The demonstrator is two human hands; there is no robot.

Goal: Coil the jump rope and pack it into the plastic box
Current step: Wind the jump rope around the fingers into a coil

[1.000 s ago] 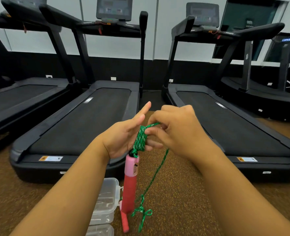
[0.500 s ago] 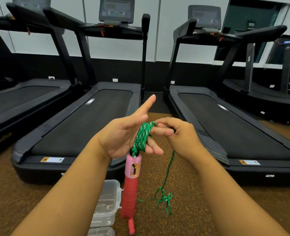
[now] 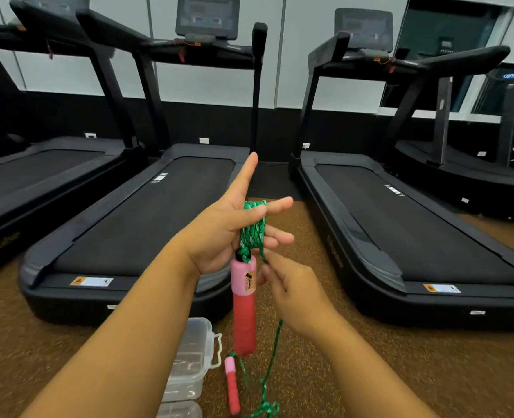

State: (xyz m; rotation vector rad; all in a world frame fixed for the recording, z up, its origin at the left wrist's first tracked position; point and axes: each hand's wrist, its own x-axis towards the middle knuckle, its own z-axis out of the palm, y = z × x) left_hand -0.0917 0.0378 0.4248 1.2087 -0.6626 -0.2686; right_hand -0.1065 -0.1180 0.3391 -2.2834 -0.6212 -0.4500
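Note:
A green jump rope [image 3: 253, 229] is wound in several turns around the spread fingers of my left hand [image 3: 225, 227], whose index finger points up. One pink handle [image 3: 244, 300] hangs straight down from that coil. My right hand [image 3: 292, 289] sits just below and to the right, pinching the loose strand that runs down to the floor. The second pink handle [image 3: 232, 386] lies on the floor beside a knotted bit of rope [image 3: 266, 408]. A clear plastic box [image 3: 191, 360] stands on the floor under my left forearm.
Black treadmills stand side by side ahead: one [image 3: 135, 224] to the left of my hands, one [image 3: 406, 236] to the right. A strip of brown speckled gym floor [image 3: 385, 372] runs between them and toward me. A second clear container [image 3: 180, 410] shows at the bottom edge.
My right hand has dropped from the top of the coil to below it, pulling the strand down. The loose rope and second handle on the floor have shifted.

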